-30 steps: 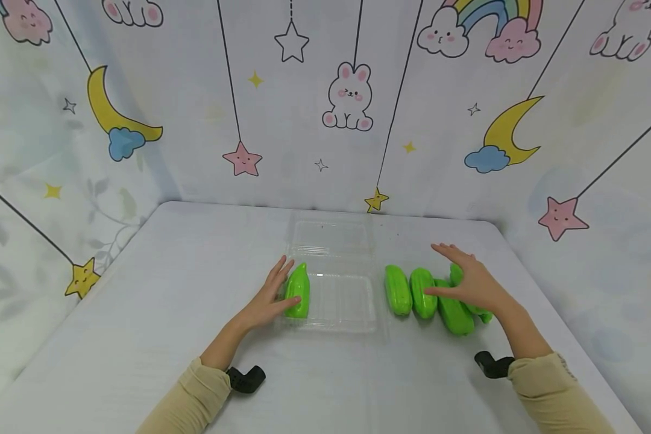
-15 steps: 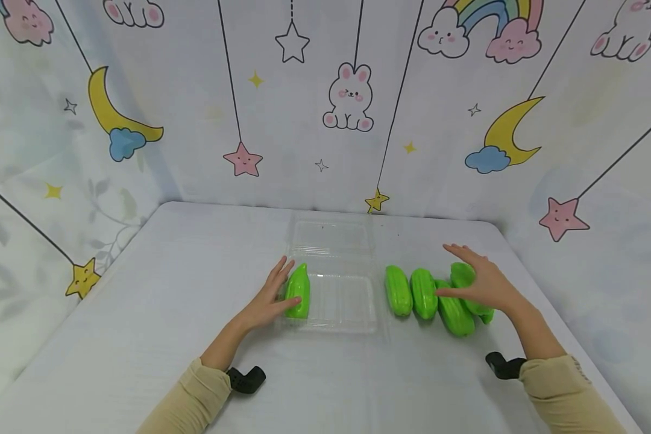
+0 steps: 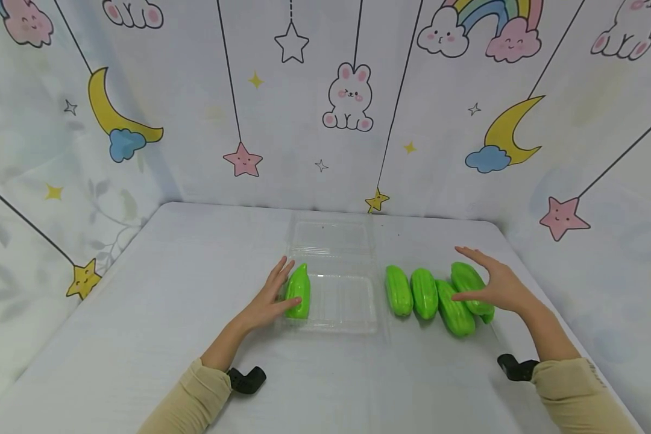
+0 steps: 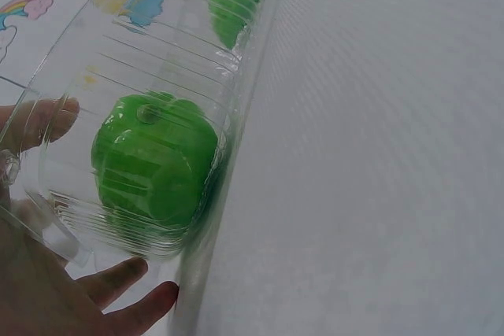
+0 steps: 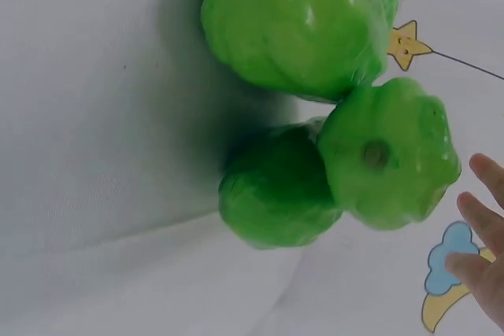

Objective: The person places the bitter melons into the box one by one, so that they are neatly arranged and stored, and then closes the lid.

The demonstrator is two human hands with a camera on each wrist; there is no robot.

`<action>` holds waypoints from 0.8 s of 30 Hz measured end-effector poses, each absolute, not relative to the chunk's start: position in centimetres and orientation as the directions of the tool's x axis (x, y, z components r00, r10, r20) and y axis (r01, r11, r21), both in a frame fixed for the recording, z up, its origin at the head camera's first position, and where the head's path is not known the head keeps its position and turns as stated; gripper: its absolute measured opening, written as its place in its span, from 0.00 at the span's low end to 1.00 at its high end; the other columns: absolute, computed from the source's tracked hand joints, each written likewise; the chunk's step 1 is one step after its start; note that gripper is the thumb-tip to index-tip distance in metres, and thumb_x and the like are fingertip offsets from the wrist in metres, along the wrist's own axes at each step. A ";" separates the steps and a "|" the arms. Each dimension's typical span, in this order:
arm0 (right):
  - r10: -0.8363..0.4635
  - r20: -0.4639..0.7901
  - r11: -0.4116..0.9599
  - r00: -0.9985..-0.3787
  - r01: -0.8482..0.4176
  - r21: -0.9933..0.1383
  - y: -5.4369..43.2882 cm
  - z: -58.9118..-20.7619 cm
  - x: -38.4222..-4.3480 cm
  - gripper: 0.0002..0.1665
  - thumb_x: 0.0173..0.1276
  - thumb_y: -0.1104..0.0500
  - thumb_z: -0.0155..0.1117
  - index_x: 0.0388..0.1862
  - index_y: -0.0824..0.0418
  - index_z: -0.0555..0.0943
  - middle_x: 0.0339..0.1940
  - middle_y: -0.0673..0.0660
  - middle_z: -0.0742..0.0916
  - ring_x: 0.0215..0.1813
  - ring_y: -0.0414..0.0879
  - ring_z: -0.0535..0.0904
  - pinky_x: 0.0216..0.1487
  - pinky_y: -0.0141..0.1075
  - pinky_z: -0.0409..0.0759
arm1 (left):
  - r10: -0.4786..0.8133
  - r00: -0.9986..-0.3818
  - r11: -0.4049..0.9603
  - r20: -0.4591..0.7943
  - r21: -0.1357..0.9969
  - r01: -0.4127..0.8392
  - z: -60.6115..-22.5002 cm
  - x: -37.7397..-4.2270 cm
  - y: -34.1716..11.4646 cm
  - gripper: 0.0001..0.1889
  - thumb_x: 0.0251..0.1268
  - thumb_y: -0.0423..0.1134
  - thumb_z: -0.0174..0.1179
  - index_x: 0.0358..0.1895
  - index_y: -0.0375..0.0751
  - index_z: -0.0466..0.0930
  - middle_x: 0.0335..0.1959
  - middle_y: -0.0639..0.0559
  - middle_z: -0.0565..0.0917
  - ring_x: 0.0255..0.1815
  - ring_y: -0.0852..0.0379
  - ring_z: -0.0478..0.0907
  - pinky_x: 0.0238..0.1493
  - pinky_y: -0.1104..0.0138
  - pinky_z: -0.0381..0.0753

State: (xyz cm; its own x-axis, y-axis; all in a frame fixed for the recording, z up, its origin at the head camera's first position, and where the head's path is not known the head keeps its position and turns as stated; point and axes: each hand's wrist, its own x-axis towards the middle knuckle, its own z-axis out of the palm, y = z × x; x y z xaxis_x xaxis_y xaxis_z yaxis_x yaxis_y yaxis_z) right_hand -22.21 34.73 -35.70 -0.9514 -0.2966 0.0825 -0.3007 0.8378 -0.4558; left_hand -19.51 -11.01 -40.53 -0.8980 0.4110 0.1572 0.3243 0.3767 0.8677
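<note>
A clear plastic clamshell box (image 3: 340, 328) lies unfolded on the table. A glossy green, gourd-shaped vegetable (image 3: 299, 295) lies along its left side, and shows through the ribbed plastic in the left wrist view. My left hand (image 3: 266, 304) rests at the box's left edge, its thumb reaching over the wall near that vegetable and its fingers outside. Several similar green vegetables lie right of the box, among them a leftmost one (image 3: 398, 290) and a rear one (image 3: 465, 277) that rests on another. My right hand (image 3: 499, 286) hovers over the rightmost of them, thumb and fingers spread, holding nothing.
The box's lid (image 3: 331, 238) lies flat behind its base. A white cloth covers the table (image 3: 195, 253), and a printed curtain (image 3: 287, 120) stands along its far edge. Black wrist-worn devices (image 3: 248, 380) sit by both sleeves.
My right hand has shifted to the right, away from the box, uncovering more of the rear green vegetable. The left hand, box and vegetables have stayed in place.
</note>
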 end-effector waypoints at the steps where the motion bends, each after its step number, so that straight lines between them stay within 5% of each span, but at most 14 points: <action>1: -0.295 0.078 0.838 -0.952 -0.297 -0.458 34.9 -35.7 -22.2 0.59 0.43 0.42 0.75 0.72 0.51 0.55 0.69 0.69 0.59 0.67 0.70 0.51 0.52 0.70 0.56 | 0.410 -0.899 0.377 0.156 0.868 0.322 -40.5 -19.5 -11.0 0.40 0.62 0.32 0.56 0.71 0.32 0.41 0.71 0.34 0.34 0.67 0.29 0.47 0.55 0.37 0.59; 24: -0.277 0.029 0.821 -0.960 -0.252 -0.512 37.0 -36.7 -21.9 0.61 0.42 0.47 0.77 0.73 0.51 0.53 0.69 0.69 0.60 0.65 0.72 0.53 0.50 0.71 0.57 | 0.412 -0.897 0.384 0.159 0.862 0.329 -40.6 -19.5 -11.1 0.39 0.62 0.32 0.56 0.71 0.32 0.42 0.71 0.34 0.35 0.67 0.30 0.46 0.56 0.37 0.59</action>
State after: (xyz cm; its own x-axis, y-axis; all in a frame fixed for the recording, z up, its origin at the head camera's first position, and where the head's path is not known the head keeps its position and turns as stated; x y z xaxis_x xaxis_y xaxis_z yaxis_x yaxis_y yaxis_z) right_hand -21.93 37.05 -36.72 -0.9605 -0.2769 0.0291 -0.2522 0.8209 -0.5123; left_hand -19.55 -11.07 -40.58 -0.8972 0.4120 0.1591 0.3294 0.3843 0.8624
